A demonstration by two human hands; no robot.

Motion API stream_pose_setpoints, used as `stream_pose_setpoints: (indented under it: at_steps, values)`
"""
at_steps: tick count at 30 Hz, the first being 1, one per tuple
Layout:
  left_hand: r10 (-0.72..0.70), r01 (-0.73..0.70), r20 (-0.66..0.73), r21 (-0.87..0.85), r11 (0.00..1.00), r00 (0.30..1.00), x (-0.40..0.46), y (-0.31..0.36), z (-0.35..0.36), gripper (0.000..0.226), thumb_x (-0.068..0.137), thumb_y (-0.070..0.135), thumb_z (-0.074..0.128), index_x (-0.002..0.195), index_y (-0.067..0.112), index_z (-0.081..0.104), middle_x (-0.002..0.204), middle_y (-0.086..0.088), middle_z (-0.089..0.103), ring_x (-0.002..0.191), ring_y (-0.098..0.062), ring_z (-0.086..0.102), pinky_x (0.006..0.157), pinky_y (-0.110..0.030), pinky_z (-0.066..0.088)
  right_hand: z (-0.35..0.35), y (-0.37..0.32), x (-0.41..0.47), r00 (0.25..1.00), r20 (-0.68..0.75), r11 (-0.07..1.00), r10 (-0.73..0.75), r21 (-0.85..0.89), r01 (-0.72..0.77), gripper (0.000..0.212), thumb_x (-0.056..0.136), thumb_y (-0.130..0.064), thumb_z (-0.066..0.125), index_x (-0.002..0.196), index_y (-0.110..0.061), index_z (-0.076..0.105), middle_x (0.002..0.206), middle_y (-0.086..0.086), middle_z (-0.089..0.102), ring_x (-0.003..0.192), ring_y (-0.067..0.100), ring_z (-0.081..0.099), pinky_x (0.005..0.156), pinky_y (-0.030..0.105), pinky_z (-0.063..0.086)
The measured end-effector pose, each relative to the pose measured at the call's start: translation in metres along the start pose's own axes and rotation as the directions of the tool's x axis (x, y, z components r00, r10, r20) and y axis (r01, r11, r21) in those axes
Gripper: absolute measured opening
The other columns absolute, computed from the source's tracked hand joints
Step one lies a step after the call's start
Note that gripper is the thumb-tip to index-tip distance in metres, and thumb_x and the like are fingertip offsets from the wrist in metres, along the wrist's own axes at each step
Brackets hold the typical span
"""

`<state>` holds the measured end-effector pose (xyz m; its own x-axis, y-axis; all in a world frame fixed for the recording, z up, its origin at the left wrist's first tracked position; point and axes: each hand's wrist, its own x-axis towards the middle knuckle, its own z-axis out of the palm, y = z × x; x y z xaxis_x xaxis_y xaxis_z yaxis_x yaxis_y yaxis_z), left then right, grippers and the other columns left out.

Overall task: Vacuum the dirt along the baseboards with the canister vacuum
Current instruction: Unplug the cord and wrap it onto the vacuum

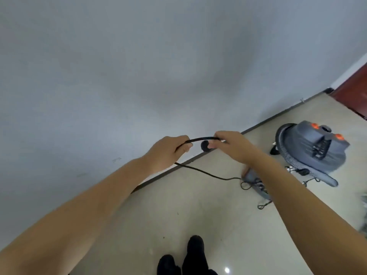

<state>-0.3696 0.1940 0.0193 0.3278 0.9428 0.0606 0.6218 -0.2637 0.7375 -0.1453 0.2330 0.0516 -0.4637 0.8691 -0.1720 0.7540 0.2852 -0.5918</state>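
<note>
Looking down from the head view, we hold the black power cord (200,138) stretched between both hands: the left hand (168,151) curls around it, and the right hand (232,146) pinches it beside the plug (265,144). The canister vacuum (313,149) sits on the floor (178,205) to our right, near the baseboard (198,155). We judge this a preparatory step; next, we need a socket, none visible here.

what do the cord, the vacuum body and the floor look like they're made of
Cord: thin and black, bending in loose curves, so probably rubber or plastic sheathed; both hands grip it.
Vacuum body: grey with moulded ribs and orange buttons, looks like matt plastic.
Floor: pale beige, smooth, with a bright light reflection near the shoes, likely polished tile or stone.
</note>
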Motion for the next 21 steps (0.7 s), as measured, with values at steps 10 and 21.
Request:
stream_pose_setpoints:
  at_steps: [10, 21]
  values:
    - [0.087, -0.052, 0.256, -0.140, 0.989, 0.963, 0.069, 0.090, 0.102, 0.039, 0.100, 0.033, 0.044, 0.063, 0.021, 0.039, 0.056, 0.012, 0.037, 0.051, -0.003, 0.036, 0.059, -0.025, 0.039, -0.152, 0.105, -0.226, 0.397, -0.547, 0.506, 0.737, 0.836, 0.212, 0.039, 0.105, -0.023, 0.038, 0.067, -0.015, 0.036, 0.037, -0.012, 0.028, 0.031, 0.002, 0.021, 0.033, 0.015, 0.017]
    - [0.503, -0.580, 0.553, -0.043, 0.814, 0.664, 0.084, 0.276, 0.206, 0.031, 0.101, 0.029, 0.044, 0.071, 0.027, 0.050, 0.066, 0.005, 0.050, 0.061, -0.016, 0.045, 0.060, -0.032, 0.037, -0.156, 0.131, -0.294, 0.642, -0.524, 0.736, 0.559, 0.670, -0.095, 0.024, 0.103, -0.018, 0.040, 0.095, -0.011, 0.062, 0.085, 0.000, 0.076, 0.081, 0.011, 0.072, 0.078, 0.023, 0.057]
